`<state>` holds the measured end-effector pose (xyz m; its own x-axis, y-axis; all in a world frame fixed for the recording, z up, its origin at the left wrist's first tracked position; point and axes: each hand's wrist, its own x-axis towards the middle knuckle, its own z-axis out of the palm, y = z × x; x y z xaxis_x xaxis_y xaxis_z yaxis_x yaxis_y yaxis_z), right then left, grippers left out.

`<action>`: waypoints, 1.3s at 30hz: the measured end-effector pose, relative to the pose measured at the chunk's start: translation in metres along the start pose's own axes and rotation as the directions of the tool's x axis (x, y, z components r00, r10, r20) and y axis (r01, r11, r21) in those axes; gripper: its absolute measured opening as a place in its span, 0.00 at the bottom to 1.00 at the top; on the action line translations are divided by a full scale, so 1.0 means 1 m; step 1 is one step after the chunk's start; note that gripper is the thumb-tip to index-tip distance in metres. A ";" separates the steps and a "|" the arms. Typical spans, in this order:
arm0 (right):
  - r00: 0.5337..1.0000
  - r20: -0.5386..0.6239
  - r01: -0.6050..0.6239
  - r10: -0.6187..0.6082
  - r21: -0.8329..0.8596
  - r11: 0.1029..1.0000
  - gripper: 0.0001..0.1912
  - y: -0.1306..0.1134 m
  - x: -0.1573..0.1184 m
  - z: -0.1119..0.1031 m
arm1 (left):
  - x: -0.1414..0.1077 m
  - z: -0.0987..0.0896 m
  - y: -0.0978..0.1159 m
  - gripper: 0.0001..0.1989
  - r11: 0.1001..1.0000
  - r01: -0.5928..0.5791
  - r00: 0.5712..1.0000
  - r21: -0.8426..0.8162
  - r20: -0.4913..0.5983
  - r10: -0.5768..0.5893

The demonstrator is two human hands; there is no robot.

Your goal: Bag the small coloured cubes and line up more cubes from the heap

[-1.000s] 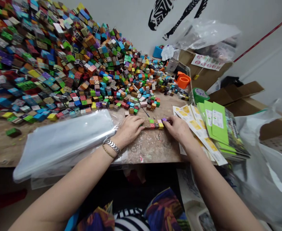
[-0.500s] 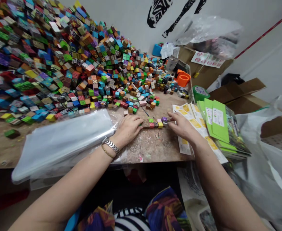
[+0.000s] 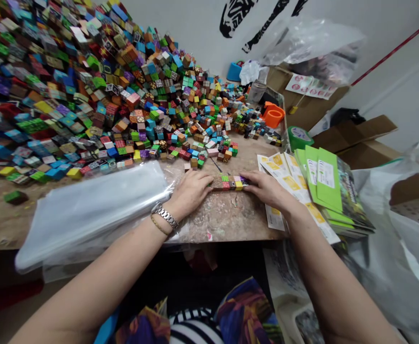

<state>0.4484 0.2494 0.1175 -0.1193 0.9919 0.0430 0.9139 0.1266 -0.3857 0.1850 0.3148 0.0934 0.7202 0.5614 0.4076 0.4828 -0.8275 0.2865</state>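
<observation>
A short row of small patterned cubes (image 3: 227, 183), brown, green, red, pink, yellow and purple, lies on the worn wooden table (image 3: 224, 217). At its left end my left hand (image 3: 192, 191) is closed on the cubes, a metal watch on its wrist. My right hand (image 3: 265, 188) grips the opposite end, thumb and fingers around the purple and yellow cubes and partly hiding them. Between the two hands the middle cubes show, pressed side by side in two lines.
A large heap of colourful cubes (image 3: 123, 95) fills the back left. Clear plastic bags (image 3: 98, 205) lie left of my hands. Sticker sheets (image 3: 290, 184) and green booklets (image 3: 324, 181) are on the right. Behind them stand green tape (image 3: 298, 138), an orange holder (image 3: 273, 115) and an open carton (image 3: 363, 138).
My right hand has moved left and closed onto the row's right end, covering part of the purple cube. The left hand stays at its end.
</observation>
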 end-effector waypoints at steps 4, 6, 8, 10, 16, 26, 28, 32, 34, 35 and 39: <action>1.000 -0.007 0.000 0.000 0.022 1.000 0.22 0.000 -0.001 0.001 | 0.000 0.000 0.001 0.11 1.000 0.005 1.000 0.003 -0.003 -0.005; 1.000 -0.011 -0.011 0.011 0.031 0.999 0.22 -0.002 -0.001 0.002 | 0.000 0.000 0.001 0.10 1.000 0.004 1.000 -0.004 -0.010 -0.004; 1.000 -0.016 -0.015 0.016 0.035 0.999 0.22 -0.004 -0.002 0.002 | 0.000 0.000 0.001 0.10 1.000 0.007 1.000 -0.009 -0.011 -0.007; 1.000 -0.019 -0.015 0.016 0.037 0.999 0.23 -0.005 -0.003 0.003 | 0.001 -0.002 0.002 0.10 1.000 0.012 1.000 -0.011 -0.006 -0.012; 0.995 -0.003 -0.104 0.104 0.083 0.991 0.33 -0.001 -0.007 -0.008 | 0.001 -0.005 0.005 0.10 1.000 0.025 1.000 -0.004 0.012 -0.025; 0.981 -0.123 -0.157 0.152 -0.033 0.987 0.19 -0.010 0.053 -0.022 | -0.002 0.000 0.002 0.10 0.999 0.046 0.999 -0.018 0.012 -0.045; 0.985 -0.135 -0.121 0.110 -0.075 0.990 0.16 -0.013 0.068 -0.016 | -0.002 0.000 0.001 0.10 0.999 0.043 0.999 -0.024 0.009 -0.043; 0.986 -0.113 -0.136 0.123 -0.117 0.984 0.12 -0.020 0.092 -0.006 | -0.003 0.001 0.001 0.10 0.999 0.038 0.999 -0.037 0.001 -0.038; 0.978 -0.121 -0.185 0.170 -0.121 0.975 0.10 -0.025 0.099 -0.001 | -0.003 0.001 0.000 0.09 0.999 0.035 0.999 -0.040 0.001 -0.035; 0.975 -0.122 -0.200 0.186 -0.117 0.973 0.10 -0.027 0.102 0.001 | -0.003 0.001 0.000 0.09 0.999 0.034 0.999 -0.040 0.001 -0.034; 0.983 -0.082 -0.175 0.165 -0.139 0.975 0.11 -0.034 0.106 0.011 | -0.003 0.001 0.001 0.10 0.999 0.032 0.999 -0.029 0.002 -0.032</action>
<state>0.4000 0.3504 0.1251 0.0655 0.9964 0.0536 0.9655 -0.0497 -0.2557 0.1836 0.3124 0.0915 0.7051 0.5879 0.3965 0.4911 -0.8082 0.3250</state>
